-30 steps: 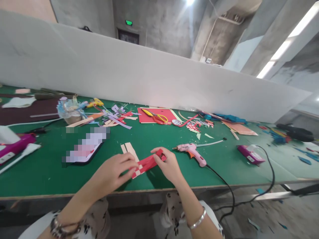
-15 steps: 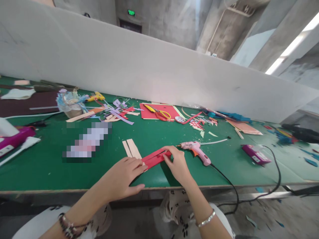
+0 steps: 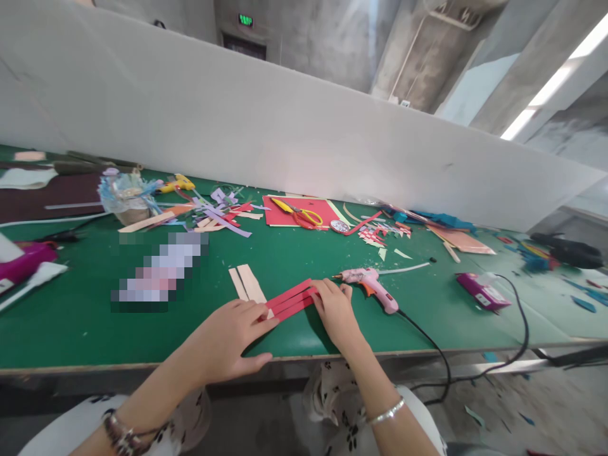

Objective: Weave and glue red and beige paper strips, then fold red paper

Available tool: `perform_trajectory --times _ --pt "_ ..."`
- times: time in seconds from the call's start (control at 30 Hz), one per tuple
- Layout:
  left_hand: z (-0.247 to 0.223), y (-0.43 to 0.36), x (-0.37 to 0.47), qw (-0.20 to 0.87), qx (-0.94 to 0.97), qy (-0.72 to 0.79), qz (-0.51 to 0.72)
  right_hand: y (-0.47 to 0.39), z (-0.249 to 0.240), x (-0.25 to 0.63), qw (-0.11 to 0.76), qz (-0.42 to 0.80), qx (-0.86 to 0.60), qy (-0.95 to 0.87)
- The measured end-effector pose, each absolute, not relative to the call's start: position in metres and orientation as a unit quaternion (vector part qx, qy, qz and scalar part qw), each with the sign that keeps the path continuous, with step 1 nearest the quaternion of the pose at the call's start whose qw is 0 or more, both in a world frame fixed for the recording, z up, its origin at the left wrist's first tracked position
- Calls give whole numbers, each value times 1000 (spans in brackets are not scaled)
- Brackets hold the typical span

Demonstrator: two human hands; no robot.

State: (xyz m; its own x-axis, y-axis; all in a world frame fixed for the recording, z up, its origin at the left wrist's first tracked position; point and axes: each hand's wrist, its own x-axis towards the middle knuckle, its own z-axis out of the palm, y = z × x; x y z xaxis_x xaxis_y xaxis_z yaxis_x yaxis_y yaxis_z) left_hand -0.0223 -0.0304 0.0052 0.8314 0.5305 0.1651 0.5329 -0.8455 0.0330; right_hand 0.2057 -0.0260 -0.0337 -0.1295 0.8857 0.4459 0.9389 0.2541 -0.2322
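Lays the left hand (image 3: 237,334) over the left end of the red strips (image 3: 292,299), palm down, with fingers slightly bent and thumb spread well away from them, closed around nothing. Touches the right end of the same strips with the right hand (image 3: 337,316), with fingers curled and fingertips gathered; cannot tell whether pinching the end or only resting on it. Has the red strips stretched between both hands, side by side with thin gaps, slanting up toward the right hand. Shows two pale strips (image 3: 247,283) just beyond the left fingers, running away from the grip, with near ends meeting the left end of the red ones; cannot make out the join under the fingers.

Has a pink glue gun (image 3: 370,285) just right of the right hand, with nozzle toward the fingers, and a magenta box (image 3: 482,292) farther right. Shows a pixelated object (image 3: 161,272) left of the left hand, on the green tabletop (image 3: 294,253). Beyond both hands, has yellow-handled scissors (image 3: 311,217) lying on a red sheet (image 3: 278,216), with purple strips (image 3: 232,225) to their left and checkered scraps (image 3: 373,236) to their right.
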Motion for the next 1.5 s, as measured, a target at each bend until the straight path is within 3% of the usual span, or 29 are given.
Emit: perform_trajectory --times 0.6,0.7,0.8,0.9,1.07,1.5 --pt "3 -30 -23 -28 -951 -291 -105 -22 -29 204 177 -98 -621 -758" --pt "3 -30 -23 -28 -950 -291 -111 -24 -25 211 201 -129 -632 -737" --pt "3 -30 -22 -30 -949 -292 -114 -32 -17 215 279 -161 -637 -701" --pt "4 -30 -21 -31 -950 -292 -110 -46 -10 208 308 -131 -578 -744" --pt "3 -32 -22 -23 -949 -294 -109 -59 -11 190 207 -50 -477 -853" --pt "3 -29 -21 -26 -948 -291 -123 -59 -14 201 194 -8 -524 -829"
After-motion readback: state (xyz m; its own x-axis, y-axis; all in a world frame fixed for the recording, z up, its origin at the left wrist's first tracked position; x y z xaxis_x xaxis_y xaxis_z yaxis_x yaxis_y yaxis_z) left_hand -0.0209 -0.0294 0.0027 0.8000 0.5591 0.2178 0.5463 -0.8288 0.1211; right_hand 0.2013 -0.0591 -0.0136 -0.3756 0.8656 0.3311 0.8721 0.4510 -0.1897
